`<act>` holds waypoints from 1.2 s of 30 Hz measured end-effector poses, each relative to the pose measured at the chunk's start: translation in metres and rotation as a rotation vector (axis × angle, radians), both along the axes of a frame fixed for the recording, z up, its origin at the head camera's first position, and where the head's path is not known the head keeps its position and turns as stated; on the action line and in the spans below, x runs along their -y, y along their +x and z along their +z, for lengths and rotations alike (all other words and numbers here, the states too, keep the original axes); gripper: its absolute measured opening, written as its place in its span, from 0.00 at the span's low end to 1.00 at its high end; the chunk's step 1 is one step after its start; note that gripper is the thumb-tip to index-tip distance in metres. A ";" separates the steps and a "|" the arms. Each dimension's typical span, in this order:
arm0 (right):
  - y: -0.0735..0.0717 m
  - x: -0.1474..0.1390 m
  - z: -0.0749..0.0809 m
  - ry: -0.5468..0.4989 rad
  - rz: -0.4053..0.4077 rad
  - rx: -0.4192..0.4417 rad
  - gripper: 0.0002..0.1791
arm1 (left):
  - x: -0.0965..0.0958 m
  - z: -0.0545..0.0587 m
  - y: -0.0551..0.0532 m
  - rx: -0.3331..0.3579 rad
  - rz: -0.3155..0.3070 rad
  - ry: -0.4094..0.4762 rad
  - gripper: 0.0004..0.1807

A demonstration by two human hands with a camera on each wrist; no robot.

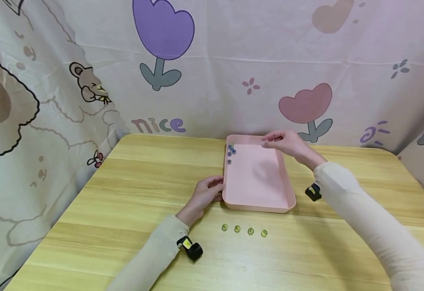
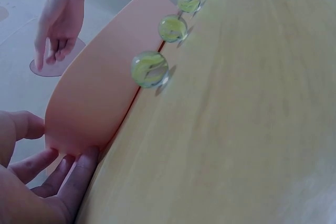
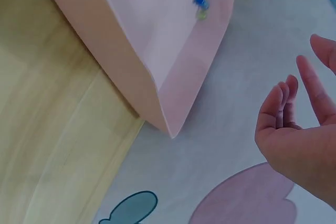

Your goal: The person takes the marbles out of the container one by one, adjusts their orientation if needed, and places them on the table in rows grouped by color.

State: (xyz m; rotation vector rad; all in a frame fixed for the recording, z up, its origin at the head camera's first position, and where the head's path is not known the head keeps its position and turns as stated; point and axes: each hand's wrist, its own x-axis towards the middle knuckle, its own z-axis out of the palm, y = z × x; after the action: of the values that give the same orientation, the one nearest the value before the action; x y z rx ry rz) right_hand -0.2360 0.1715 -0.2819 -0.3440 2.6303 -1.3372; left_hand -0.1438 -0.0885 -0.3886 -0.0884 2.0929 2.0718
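Observation:
A shallow pink tray (image 1: 255, 190) sits on the wooden table. My left hand (image 1: 206, 194) touches its left outer wall near the front corner, fingertips against the plastic in the left wrist view. Above the tray's far right corner hovers my right hand (image 1: 282, 142); in the right wrist view, thumb and index finger are apart with nothing between them. Inside the tray, several blue marbles (image 1: 232, 150) and a yellow-green marble (image 3: 201, 14) lie along the left side toward the back. Several yellow-green glass marbles (image 1: 237, 228) form a row on the table in front of the tray.
The wooden table (image 1: 142, 182) extends on both sides of the tray. A printed cloth (image 1: 219, 72) with flowers hangs behind the table's back edge, close beyond the tray. Black wrist cameras (image 1: 191, 248) sit on both sleeves.

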 end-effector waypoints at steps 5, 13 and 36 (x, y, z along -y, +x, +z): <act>-0.023 0.010 -0.007 -0.034 -0.028 0.010 0.20 | 0.001 0.000 0.001 0.010 0.005 0.003 0.20; -0.052 0.036 -0.024 -0.095 -0.084 0.039 0.18 | -0.002 -0.001 0.000 0.003 0.017 0.007 0.22; -0.075 0.091 -0.079 -0.006 -0.194 -0.010 0.16 | -0.001 -0.002 0.001 -0.006 0.012 0.007 0.23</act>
State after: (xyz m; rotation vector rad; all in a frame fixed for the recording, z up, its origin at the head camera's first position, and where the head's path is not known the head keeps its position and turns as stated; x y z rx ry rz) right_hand -0.3111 0.0802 -0.3606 -0.0978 2.7270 -1.4028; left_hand -0.1432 -0.0878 -0.3910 -0.0938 2.0936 2.0889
